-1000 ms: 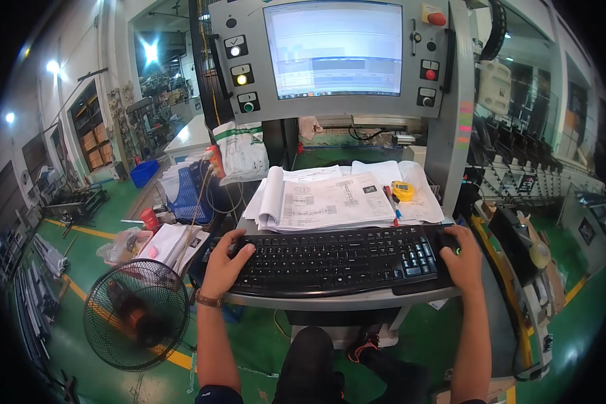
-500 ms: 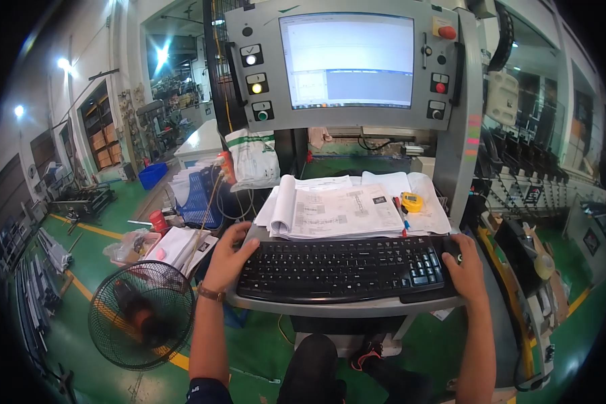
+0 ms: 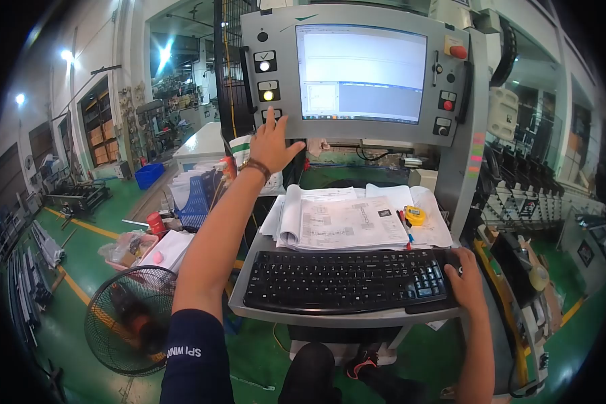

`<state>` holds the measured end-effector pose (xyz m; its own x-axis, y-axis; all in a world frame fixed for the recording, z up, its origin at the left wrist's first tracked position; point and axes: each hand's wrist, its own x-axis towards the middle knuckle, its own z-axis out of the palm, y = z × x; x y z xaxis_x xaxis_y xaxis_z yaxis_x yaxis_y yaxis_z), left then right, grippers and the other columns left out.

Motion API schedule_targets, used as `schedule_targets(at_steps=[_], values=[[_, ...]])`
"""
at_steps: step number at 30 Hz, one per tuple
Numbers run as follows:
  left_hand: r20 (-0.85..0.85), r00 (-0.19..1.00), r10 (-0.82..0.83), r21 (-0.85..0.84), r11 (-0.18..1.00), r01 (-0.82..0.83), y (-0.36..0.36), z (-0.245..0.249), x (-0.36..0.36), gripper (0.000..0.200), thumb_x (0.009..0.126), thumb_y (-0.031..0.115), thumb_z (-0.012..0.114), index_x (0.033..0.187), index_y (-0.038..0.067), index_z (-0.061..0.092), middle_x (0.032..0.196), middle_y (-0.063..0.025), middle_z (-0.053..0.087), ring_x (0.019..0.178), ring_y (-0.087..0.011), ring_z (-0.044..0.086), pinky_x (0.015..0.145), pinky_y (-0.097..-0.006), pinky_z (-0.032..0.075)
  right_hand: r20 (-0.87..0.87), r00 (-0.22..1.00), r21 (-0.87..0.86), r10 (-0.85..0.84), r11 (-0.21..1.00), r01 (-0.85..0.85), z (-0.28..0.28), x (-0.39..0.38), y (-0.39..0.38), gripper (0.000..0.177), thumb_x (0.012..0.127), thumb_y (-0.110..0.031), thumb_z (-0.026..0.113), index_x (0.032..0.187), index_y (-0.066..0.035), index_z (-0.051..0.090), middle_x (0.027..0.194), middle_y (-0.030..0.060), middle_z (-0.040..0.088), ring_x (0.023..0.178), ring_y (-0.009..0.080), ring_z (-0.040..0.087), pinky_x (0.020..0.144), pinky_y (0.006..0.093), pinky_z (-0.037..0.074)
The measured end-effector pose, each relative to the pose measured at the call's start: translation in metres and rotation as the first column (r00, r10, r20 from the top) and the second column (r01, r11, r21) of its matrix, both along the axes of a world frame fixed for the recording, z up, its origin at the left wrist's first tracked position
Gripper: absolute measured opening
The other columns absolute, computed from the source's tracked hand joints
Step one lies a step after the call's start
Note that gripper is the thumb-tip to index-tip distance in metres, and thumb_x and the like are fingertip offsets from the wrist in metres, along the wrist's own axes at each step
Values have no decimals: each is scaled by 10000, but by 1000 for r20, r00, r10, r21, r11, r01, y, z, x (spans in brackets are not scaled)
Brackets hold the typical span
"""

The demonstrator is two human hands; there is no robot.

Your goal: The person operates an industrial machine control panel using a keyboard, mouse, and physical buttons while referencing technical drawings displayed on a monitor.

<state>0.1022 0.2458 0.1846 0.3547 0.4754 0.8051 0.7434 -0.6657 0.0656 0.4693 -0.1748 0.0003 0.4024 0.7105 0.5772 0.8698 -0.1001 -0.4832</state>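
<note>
A grey control panel [image 3: 357, 133] stands on a machine post, facing a seated person. Down the panel's left edge runs a button column [image 3: 265, 65] of square black switches: the top one glows white under a tick mark, and the middle one glows yellow. The person's left hand [image 3: 271, 143] is stretched up to the bottom of this column. Its fingers are spread and released, gripping nothing. One fingertip presses flat where the lowest switch sits, so that switch is hidden. The arm seems extended because the panel is mounted high and beyond easy reach.

In the panel's centre, a bright screen [image 3: 361, 73] shows pale windows too small to read. On the panel's right edge are a red stop knob [image 3: 458, 52] and more switches.

Just below the panel, stapled drawings [image 3: 347, 221] lie open, likely for reference, with a yellow tape measure [image 3: 415, 215] on them. Below those is a black keyboard [image 3: 343, 279]. At its right end the right hand [image 3: 466, 279] is curled loosely over a dark mouse [image 3: 453, 259]. Far below the panel's left side, a floor fan [image 3: 131, 316] stands on green flooring.
</note>
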Motion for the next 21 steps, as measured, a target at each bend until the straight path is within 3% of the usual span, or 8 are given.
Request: schedule_targets(at_steps=[5,10,14,17,21], values=[[66,996,60,65,996,-64,21,29,25,893,939,584,769,1627,99,472,1786,-289,201,1474,-479,507,1134,-647,468,21,1000,-2,4,1000,-4,-1,1,-1,501,999,-187,733,1460,-35,610,1547,211,563,1366,418,623,1066,457,544],[105,991,78,30,996,-81,23,32,32,902,936,597,767,1617,79,480,1770,-305,221,1450,-468,537,1132,-616,479,-39,999,38,6,999,-4,7,-8,-1,481,974,-160,745,1421,-27,628,1510,208,589,1349,418,633,1087,453,527],[181,983,20,79,996,-35,34,22,36,876,913,590,802,1573,81,535,1737,-320,296,1441,-507,542,1153,-564,486,-13,999,61,-33,998,34,5,-7,-2,470,936,-131,747,1381,-17,646,1469,206,618,1327,418,642,1108,450,512],[234,972,-24,100,995,0,46,22,37,834,895,577,809,1506,51,597,1745,-304,281,1405,-475,574,1132,-585,487,-24,999,71,-47,996,49,6,-8,-3,473,911,-112,741,1365,-10,657,1448,203,633,1315,416,648,1113,448,510],[266,961,-79,102,993,54,42,24,32,794,887,541,827,1467,39,621,1693,-305,370,1388,-476,581,1148,-550,484,-34,997,74,-63,995,66,4,-7,-3,471,894,-111,729,1351,-17,666,1434,194,644,1309,414,652,1114,457,512]])
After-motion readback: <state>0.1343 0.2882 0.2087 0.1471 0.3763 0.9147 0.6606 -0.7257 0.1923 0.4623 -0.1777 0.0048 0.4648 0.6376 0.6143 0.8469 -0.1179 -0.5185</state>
